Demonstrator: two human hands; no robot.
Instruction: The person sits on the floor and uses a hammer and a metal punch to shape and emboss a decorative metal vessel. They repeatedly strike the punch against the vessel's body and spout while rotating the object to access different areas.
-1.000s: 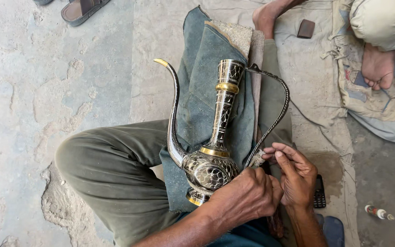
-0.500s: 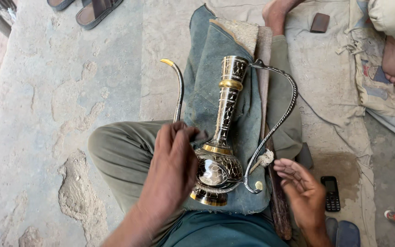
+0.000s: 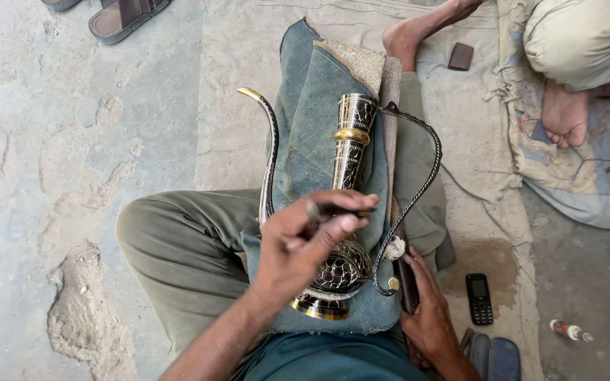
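Observation:
An ornate brass and black ewer (image 3: 351,152) with a long curved spout (image 3: 268,148) and a twisted loop handle (image 3: 421,183) lies on a blue-grey cloth (image 3: 312,77) over my bent leg. My left hand (image 3: 301,243) hovers over the ewer's round body and pinches a small dark tool (image 3: 337,209) between thumb and fingers. Lower right, my right hand (image 3: 428,321) is closed around the dark lower end of a wooden bar (image 3: 390,127) that runs alongside the ewer.
A black mobile phone (image 3: 479,298) lies on the floor cloth to the right, with a small bottle (image 3: 567,329) beyond it. Another person's feet (image 3: 565,113) rest on a mat at top right. Sandals (image 3: 128,15) lie at top left.
My left hand has lifted off the ewer's side, and a small dark tool now shows pinched above the body. My right hand went from open beside the handle to closed on the bar.

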